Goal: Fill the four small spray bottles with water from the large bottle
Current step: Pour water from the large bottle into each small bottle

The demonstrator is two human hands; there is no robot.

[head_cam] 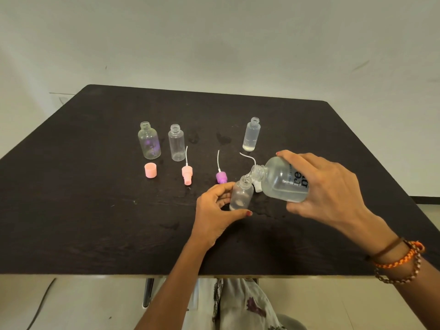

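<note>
Right hand [326,186] grips tilted large bottle [283,179], label half hidden; left hand [214,210] holds small bottle [241,195].

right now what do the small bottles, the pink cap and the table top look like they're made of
Small bottles, such as the one far left: clear plastic, probably; see-through walls, moulded threaded necks.
Pink cap: opaque plastic by its look, smooth matte, evenly coloured.
Table top: dark, rough-grained matte surface; perhaps wood or a textured laminate, cannot tell which.

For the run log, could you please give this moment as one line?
right hand: tilts large bottle | left hand: steadies small bottle | pouring | two bottles empty
</note>
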